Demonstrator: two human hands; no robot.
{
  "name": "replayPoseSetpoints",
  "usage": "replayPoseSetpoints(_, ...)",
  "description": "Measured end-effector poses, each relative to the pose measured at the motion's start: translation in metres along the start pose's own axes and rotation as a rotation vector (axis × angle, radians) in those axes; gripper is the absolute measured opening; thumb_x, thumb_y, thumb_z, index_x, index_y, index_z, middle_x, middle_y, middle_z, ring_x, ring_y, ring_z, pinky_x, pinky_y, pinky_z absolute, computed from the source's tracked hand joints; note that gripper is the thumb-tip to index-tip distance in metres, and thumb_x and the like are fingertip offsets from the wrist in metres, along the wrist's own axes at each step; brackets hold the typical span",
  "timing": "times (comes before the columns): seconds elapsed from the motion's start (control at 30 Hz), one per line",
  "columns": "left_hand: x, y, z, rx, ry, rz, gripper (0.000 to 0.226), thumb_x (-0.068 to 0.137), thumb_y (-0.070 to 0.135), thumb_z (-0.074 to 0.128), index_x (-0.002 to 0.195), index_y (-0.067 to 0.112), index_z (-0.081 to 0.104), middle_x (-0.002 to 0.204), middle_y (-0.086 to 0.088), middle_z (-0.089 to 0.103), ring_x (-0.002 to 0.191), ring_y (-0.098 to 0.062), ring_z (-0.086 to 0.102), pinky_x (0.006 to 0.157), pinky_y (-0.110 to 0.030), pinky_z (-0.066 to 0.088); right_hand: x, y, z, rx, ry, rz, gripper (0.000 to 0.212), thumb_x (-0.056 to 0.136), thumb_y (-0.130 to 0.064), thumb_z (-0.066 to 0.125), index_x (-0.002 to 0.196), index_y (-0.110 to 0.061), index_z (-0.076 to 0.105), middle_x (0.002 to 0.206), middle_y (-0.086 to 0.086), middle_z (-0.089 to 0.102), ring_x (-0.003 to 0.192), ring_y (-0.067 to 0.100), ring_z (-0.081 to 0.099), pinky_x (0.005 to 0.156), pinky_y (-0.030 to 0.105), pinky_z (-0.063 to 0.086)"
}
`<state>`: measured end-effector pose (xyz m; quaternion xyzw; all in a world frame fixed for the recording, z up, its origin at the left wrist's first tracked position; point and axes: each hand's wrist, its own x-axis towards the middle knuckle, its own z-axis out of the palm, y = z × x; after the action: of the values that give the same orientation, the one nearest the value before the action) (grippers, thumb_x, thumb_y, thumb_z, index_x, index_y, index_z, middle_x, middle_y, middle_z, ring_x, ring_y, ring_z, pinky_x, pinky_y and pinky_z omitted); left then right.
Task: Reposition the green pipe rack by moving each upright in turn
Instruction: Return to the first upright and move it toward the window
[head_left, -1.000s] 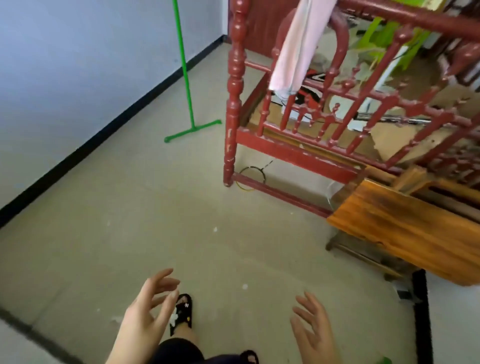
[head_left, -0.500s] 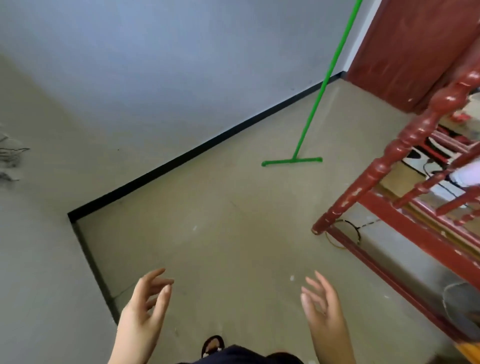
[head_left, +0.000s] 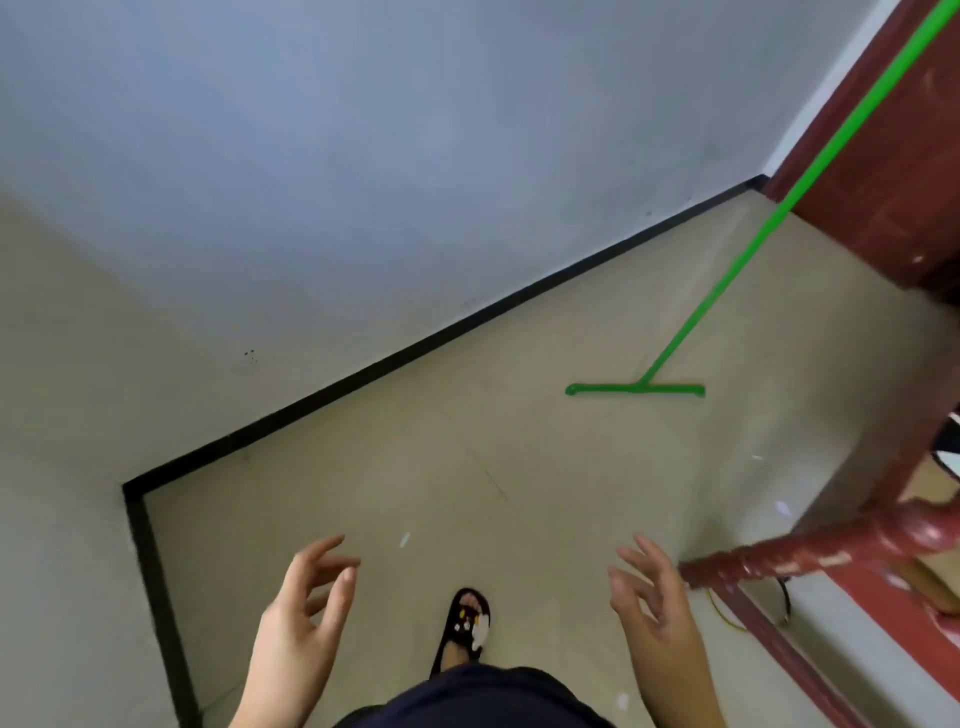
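Note:
One upright of the green pipe rack (head_left: 748, 244) stands on the beige floor at the right, a thin green pole rising to the top right corner from a short green foot bar (head_left: 635, 389). My left hand (head_left: 301, 623) is low at the centre left, fingers spread, holding nothing. My right hand (head_left: 657, 618) is low at the centre right, fingers apart and empty. Both hands are well short of the green upright, which is more than an arm's reach ahead on the right.
A red turned-wood bed frame (head_left: 810, 556) juts in from the right, its post close to my right hand. A dark red door (head_left: 893, 171) is at the far right. White walls with a black skirting (head_left: 415, 348) form a corner at the left. My sandalled foot (head_left: 467, 623) is below.
The view has swung left, away from the bed frame and wooden board, toward the wall corner. The green upright now appears nearer. Both hands stay open and empty.

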<state>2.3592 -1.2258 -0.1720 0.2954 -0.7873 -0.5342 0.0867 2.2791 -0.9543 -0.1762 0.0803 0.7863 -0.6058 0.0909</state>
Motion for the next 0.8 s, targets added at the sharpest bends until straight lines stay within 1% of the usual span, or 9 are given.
replayPoseSetpoints(0.07,0.045,0.023,0.007,-0.011,0.024,0.014,0.046,0.082,0.022,0.062,0.087,0.065,0.047,0.089,0.03,0.065,0.083,0.009,0.062,0.071,0.002,0.043,0.052,-0.029,0.013,-0.011,-0.009,-0.035,0.041,0.085,-0.011,0.055,0.108,-0.044,0.046,0.105,-0.021,0.062,0.094,-0.003,0.059,0.073,0.011,0.05)
replayPoseSetpoints(0.13,0.089,0.035,0.017,-0.024,0.018,0.019,0.048,0.084,0.018,0.062,0.088,0.064,0.048,0.091,0.03,0.064,0.084,0.01,0.062,0.071,0.003,0.042,0.1,-0.045,0.026,-0.026,-0.038,-0.049,0.041,0.085,-0.013,0.055,0.106,-0.048,0.045,0.104,-0.021,0.062,0.096,-0.001,0.058,0.075,0.008,0.049)
replayPoseSetpoints(0.27,0.197,0.06,0.036,-0.005,-0.018,0.028,0.051,0.086,0.011,0.056,0.09,0.061,0.048,0.1,0.029,0.062,0.086,0.011,0.061,0.07,0.004,0.041,0.194,-0.072,0.056,-0.044,-0.034,-0.032,0.039,0.085,-0.018,0.055,0.106,-0.049,0.045,0.107,-0.018,0.061,0.097,-0.003,0.058,0.078,0.024,0.051)
replayPoseSetpoints(0.33,0.209,0.068,0.041,-0.008,-0.048,-0.012,0.044,0.086,0.012,0.056,0.093,0.055,0.049,0.1,0.029,0.062,0.088,0.01,0.061,0.071,0.003,0.042,0.202,-0.081,0.062,-0.02,-0.028,-0.004,0.04,0.085,-0.018,0.055,0.107,-0.05,0.045,0.108,-0.022,0.06,0.098,-0.001,0.058,0.084,0.031,0.048)
replayPoseSetpoints(0.47,0.343,0.1,0.058,0.015,-0.147,0.056,0.032,0.087,0.014,0.054,0.102,0.041,0.048,0.087,0.005,0.069,0.087,-0.007,0.065,0.082,-0.019,0.047,0.299,-0.102,0.103,0.025,0.128,0.024,0.038,0.086,-0.017,0.053,0.107,-0.048,0.044,0.114,-0.013,0.057,0.101,0.006,0.059,0.091,0.042,0.049)
replayPoseSetpoints(0.53,0.41,0.127,0.064,0.023,-0.225,0.1,0.029,0.088,0.014,0.052,0.109,0.033,0.047,0.094,0.006,0.065,0.089,-0.007,0.062,0.085,-0.028,0.047,0.342,-0.12,0.126,0.063,0.194,0.023,0.036,0.087,-0.02,0.051,0.108,-0.049,0.043,0.117,-0.012,0.056,0.105,0.012,0.058,0.093,0.044,0.048)
replayPoseSetpoints(0.6,0.471,0.153,0.073,0.024,-0.275,0.131,0.029,0.088,0.012,0.051,0.106,0.035,0.047,0.097,0.004,0.064,0.089,-0.009,0.062,0.087,-0.032,0.047,0.383,-0.138,0.143,0.123,0.258,0.038,0.036,0.087,-0.02,0.051,0.108,-0.048,0.044,0.116,-0.013,0.056,0.105,0.01,0.058,0.094,0.044,0.047)
replayPoseSetpoints(0.7,0.543,0.183,0.097,0.071,-0.378,0.178,0.035,0.089,0.009,0.049,0.099,0.043,0.045,0.095,0.001,0.064,0.09,0.003,0.06,0.077,-0.015,0.049,0.43,-0.161,0.16,0.164,0.326,0.073,0.039,0.086,-0.015,0.053,0.107,-0.047,0.047,0.115,-0.013,0.057,0.099,0.003,0.059,0.092,0.042,0.048)
replayPoseSetpoints(0.8,0.598,0.208,0.132,0.115,-0.49,0.195,0.037,0.089,0.008,0.05,0.097,0.044,0.048,0.09,0.001,0.066,0.09,0.007,0.058,0.072,-0.001,0.046,0.467,-0.17,0.159,0.191,0.454,0.135,0.041,0.086,-0.012,0.053,0.105,-0.048,0.047,0.113,-0.014,0.058,0.099,0.009,0.06,0.089,0.041,0.047)
